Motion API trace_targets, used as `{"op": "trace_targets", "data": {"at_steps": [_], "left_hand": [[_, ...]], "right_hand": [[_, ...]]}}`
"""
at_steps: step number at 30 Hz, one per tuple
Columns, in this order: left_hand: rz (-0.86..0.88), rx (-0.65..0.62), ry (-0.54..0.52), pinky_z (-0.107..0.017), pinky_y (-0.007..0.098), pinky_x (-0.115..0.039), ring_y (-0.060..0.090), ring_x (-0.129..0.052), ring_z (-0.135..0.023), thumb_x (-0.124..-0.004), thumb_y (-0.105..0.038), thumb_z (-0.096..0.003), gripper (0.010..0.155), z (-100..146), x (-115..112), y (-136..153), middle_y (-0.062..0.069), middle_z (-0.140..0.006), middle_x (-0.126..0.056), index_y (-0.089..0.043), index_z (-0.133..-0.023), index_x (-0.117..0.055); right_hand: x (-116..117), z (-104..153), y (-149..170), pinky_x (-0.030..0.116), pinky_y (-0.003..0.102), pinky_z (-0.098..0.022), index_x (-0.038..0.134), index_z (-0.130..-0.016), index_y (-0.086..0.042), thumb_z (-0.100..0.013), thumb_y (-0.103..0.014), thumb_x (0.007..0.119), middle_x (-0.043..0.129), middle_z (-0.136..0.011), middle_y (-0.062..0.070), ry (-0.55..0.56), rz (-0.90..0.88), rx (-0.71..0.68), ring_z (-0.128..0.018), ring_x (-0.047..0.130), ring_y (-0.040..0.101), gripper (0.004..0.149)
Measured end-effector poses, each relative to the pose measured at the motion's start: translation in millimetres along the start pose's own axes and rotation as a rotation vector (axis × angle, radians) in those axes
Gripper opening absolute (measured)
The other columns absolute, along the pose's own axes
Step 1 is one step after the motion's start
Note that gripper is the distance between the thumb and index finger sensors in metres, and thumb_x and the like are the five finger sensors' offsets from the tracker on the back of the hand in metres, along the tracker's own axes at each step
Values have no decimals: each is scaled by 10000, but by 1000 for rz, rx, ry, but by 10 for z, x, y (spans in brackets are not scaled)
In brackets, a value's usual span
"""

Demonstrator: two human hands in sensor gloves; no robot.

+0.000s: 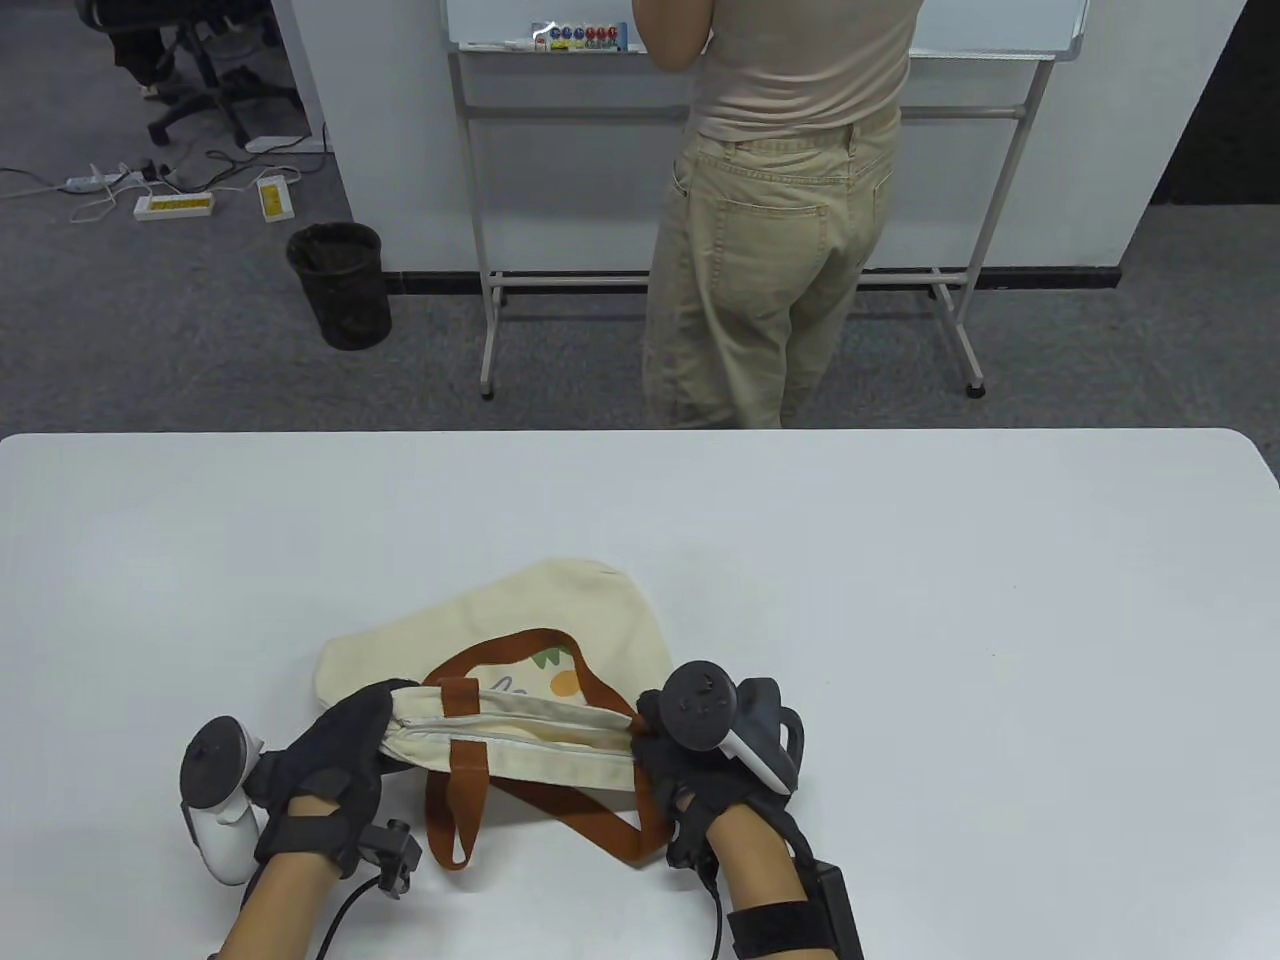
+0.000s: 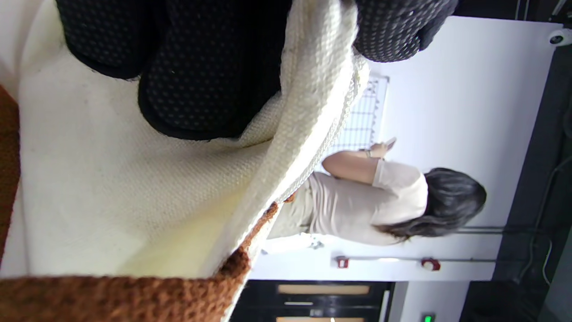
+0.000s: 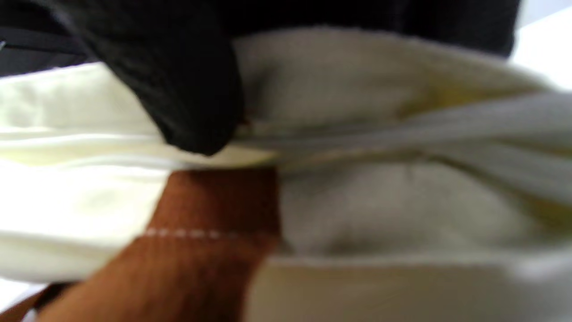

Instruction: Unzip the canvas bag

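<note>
A cream canvas bag (image 1: 520, 640) with brown handles (image 1: 455, 810) lies near the table's front edge, its zippered top edge (image 1: 510, 730) facing me. My left hand (image 1: 335, 745) grips the left end of the top edge; in the left wrist view its fingers (image 2: 201, 80) pinch the cream cloth (image 2: 89, 201). My right hand (image 1: 665, 750) holds the right end of the top edge. In the blurred right wrist view a gloved fingertip (image 3: 192, 112) presses at the seam above a brown handle (image 3: 210, 214). The zipper pull is hidden.
The white table (image 1: 900, 600) stretches wide around the bag. Beyond its far edge a person (image 1: 780, 200) stands at a whiteboard (image 1: 760, 30). A black bin (image 1: 340, 285) and power strips (image 1: 175, 205) lie on the floor at the left.
</note>
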State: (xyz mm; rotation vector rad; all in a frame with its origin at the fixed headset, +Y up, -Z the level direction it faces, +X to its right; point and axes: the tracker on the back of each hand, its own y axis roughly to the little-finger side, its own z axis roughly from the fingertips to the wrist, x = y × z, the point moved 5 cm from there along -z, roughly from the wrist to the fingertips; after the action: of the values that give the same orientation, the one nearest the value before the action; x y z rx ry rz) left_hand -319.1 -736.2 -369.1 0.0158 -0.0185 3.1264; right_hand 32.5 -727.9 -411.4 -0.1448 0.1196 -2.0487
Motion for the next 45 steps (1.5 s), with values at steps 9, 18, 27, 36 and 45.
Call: {"op": "trace_targets", "data": {"at_steps": [9, 18, 27, 36, 45], "left_hand": [[-277, -83, -84, -534, 549, -717, 306, -969, -544, -716, -459, -479, 467, 43, 122, -201, 129, -711, -963, -164, -803, -880], [-660, -123, -134, -562, 589, -672, 368, -940, -624, -742, -442, -457, 466, 42, 37, -242, 152, -778, -956, -162, -790, -908], [-1014, -44, -77, -590, 613, -638, 406, -908, -691, -746, -434, -456, 477, -47, 87, -3, 178, -853, -917, -158, -814, -898], [-1012, -73, 128, -659, 668, -514, 475, -763, -846, -696, -527, -463, 577, -87, -43, 190, 246, -994, -772, -164, -887, -841], [-1086, -54, 192, -675, 697, -466, 507, -715, -898, -682, -539, -463, 591, -98, -165, 266, 257, -1023, -745, -164, -888, -849]], "right_hand": [[-427, 203, 29, 702, 545, -371, 864, -785, -71, -407, -341, 900, 907, -581, 140, 395, -272, 77, -409, 900, 328, 466], [-478, 333, 10, 680, 537, -400, 760, -834, -90, -437, -353, 815, 837, -652, 124, 577, -412, -2, -470, 863, 319, 479], [-78, 157, -13, 625, 574, -485, 699, -876, -119, -437, -310, 817, 761, -769, 146, 319, -150, -107, -608, 802, 374, 493], [269, 109, 146, 561, 619, -574, 713, -906, -103, -407, -337, 901, 697, -887, 182, -30, -131, -21, -761, 740, 420, 583], [429, 160, 240, 379, 639, -682, 671, -973, -74, -401, -508, 856, 563, -1006, 208, -241, -205, 31, -921, 565, 449, 741]]}}
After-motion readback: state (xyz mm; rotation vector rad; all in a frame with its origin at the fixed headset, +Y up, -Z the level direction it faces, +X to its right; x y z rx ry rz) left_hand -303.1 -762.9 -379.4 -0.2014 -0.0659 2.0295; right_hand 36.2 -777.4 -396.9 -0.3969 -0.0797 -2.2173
